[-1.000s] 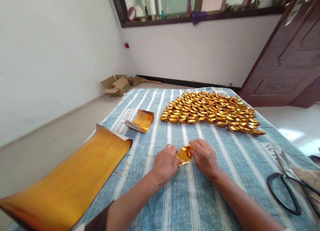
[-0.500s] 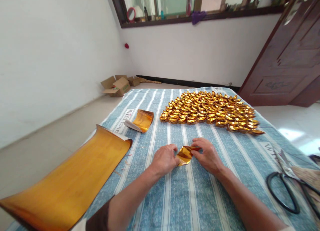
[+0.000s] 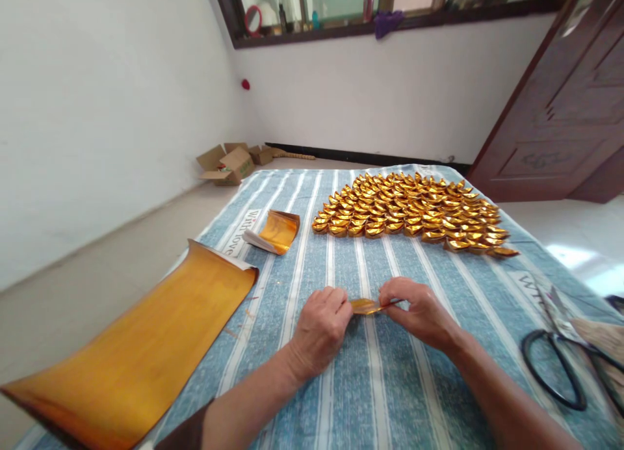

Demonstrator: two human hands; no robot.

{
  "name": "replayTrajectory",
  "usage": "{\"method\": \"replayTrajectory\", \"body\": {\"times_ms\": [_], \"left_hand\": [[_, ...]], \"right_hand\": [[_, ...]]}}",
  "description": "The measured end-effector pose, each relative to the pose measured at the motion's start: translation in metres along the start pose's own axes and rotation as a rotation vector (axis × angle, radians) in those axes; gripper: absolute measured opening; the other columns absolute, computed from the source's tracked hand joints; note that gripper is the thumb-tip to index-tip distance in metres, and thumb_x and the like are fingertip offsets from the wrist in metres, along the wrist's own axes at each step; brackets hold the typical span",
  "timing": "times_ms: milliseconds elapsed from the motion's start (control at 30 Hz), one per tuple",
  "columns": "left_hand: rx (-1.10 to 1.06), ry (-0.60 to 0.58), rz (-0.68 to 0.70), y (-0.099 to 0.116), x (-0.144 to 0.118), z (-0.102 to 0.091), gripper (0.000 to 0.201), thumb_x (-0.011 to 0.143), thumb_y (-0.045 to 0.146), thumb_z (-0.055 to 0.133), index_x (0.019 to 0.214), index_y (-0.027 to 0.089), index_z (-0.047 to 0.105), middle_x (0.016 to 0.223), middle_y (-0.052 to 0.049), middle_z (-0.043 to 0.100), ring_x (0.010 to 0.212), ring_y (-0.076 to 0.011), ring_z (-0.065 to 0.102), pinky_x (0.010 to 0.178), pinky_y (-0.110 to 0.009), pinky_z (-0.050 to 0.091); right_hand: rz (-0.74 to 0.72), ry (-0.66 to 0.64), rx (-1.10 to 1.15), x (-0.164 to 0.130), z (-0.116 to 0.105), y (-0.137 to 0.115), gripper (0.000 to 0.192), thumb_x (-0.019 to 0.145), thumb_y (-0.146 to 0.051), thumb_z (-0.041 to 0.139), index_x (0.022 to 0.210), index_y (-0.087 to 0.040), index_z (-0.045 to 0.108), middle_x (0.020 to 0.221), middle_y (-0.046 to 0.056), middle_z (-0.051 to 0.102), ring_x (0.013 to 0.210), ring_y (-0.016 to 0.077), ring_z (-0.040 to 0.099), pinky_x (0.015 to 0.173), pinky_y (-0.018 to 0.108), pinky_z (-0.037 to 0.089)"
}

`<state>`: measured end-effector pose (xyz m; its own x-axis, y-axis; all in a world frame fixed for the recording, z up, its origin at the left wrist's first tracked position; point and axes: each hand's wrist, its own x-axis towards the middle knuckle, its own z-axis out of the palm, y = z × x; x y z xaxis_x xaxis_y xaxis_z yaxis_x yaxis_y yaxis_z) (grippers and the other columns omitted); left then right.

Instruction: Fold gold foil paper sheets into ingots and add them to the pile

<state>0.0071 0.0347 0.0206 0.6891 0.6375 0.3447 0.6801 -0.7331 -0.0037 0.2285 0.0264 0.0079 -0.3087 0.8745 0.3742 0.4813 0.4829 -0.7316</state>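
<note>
Between my two hands, low over the striped cloth, is a narrow folded piece of gold foil paper [image 3: 365,306]. My left hand [image 3: 322,323] has its fingers closed on the left end. My right hand [image 3: 414,307] pinches the right end between thumb and fingers, and a thin tip sticks out past them. Beyond the hands lie rows of folded gold paper ingots [image 3: 409,209]. A small stack of gold paper sheets [image 3: 279,232] rests to the left, curling up at its edges. Nearer me on that side is a large curled stack of gold paper [image 3: 146,339].
Black-handled scissors [image 3: 553,365] lie open at the right, beside a tan cloth-like thing [image 3: 597,339]. The blue striped tablecloth [image 3: 273,385] covers the table. An open cardboard box [image 3: 229,166] stands on the floor at the far left; a brown door [image 3: 550,125] is at the right.
The foil paper between my hands has gone from a wider, partly open piece to a narrow folded strip. My left hand has turned over more, with its knuckles up.
</note>
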Motion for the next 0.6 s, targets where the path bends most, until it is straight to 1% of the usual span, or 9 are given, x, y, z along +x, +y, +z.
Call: {"method": "replayTrajectory", "body": {"times_ms": [67,133,200,233,300,400,500,600], "left_hand": [[-0.089,-0.041,-0.021,0.0,-0.005,0.002,0.023,0.092,0.012,0.045,0.076,0.016,0.06,0.078,-0.005,0.059,0.073,-0.0177,0.052,0.067,-0.029,0.042],[-0.216,-0.095,-0.079,-0.001,-0.007,0.001,0.014,0.088,0.012,0.051,0.079,0.016,0.062,0.082,-0.004,0.06,0.078,-0.0172,0.054,0.07,-0.028,0.045],[-0.334,-0.147,-0.143,-0.002,-0.006,-0.002,0.004,0.083,0.015,0.06,0.083,0.016,0.064,0.086,-0.004,0.06,0.081,-0.0172,0.056,0.072,-0.028,0.046],[-0.379,-0.168,-0.171,-0.002,-0.005,-0.003,0.003,0.081,0.017,0.064,0.084,0.017,0.065,0.088,-0.004,0.06,0.082,-0.0172,0.056,0.072,-0.028,0.047],[-0.442,-0.193,-0.211,-0.003,-0.004,-0.006,0.006,0.079,0.021,0.067,0.085,0.018,0.067,0.089,-0.003,0.06,0.082,-0.017,0.057,0.073,-0.028,0.047],[-0.499,-0.212,-0.24,-0.005,-0.002,-0.008,0.006,0.082,0.024,0.066,0.084,0.02,0.069,0.089,-0.003,0.061,0.082,-0.0164,0.057,0.073,-0.028,0.048],[-0.528,-0.206,-0.251,-0.005,-0.001,-0.007,0.008,0.084,0.022,0.063,0.08,0.019,0.069,0.089,-0.003,0.061,0.082,-0.0161,0.058,0.074,-0.028,0.048],[-0.534,-0.176,-0.266,-0.004,-0.002,-0.004,0.01,0.085,0.019,0.061,0.078,0.018,0.068,0.089,-0.004,0.061,0.082,-0.0159,0.058,0.073,-0.028,0.048]], "right_hand": [[-0.035,-0.055,-0.06,-0.001,0.001,-0.001,0.014,0.079,-0.01,0.058,0.072,-0.021,0.062,0.074,0.0,0.066,0.079,0.0161,0.062,0.077,0.032,0.047],[-0.06,-0.112,-0.09,-0.001,0.002,-0.001,0.014,0.08,-0.012,0.059,0.07,-0.021,0.062,0.074,0.0,0.065,0.078,0.0153,0.061,0.077,0.031,0.047],[-0.077,-0.151,-0.106,-0.002,0.003,-0.002,0.013,0.08,-0.013,0.06,0.07,-0.021,0.062,0.078,0.0,0.066,0.08,0.0151,0.061,0.077,0.031,0.047],[-0.082,-0.157,-0.116,-0.002,0.003,-0.002,0.013,0.08,-0.013,0.061,0.07,-0.021,0.062,0.082,0.001,0.066,0.082,0.0156,0.062,0.078,0.031,0.048],[-0.081,-0.142,-0.142,-0.003,0.004,-0.003,0.011,0.078,-0.013,0.063,0.071,-0.021,0.063,0.092,0.004,0.067,0.088,0.0175,0.062,0.081,0.034,0.049],[-0.064,-0.094,-0.157,-0.005,0.005,-0.002,0.006,0.077,-0.018,0.067,0.072,-0.021,0.066,0.102,0.007,0.066,0.097,0.0207,0.062,0.085,0.038,0.049],[-0.037,-0.063,-0.127,-0.005,0.006,0.001,0.009,0.079,-0.024,0.067,0.071,-0.021,0.066,0.104,0.007,0.065,0.102,0.0218,0.061,0.089,0.04,0.048],[-0.019,-0.03,-0.098,-0.004,0.01,0.004,0.014,0.083,-0.028,0.064,0.071,-0.021,0.066,0.103,0.007,0.066,0.105,0.0222,0.06,0.089,0.04,0.049]]}}
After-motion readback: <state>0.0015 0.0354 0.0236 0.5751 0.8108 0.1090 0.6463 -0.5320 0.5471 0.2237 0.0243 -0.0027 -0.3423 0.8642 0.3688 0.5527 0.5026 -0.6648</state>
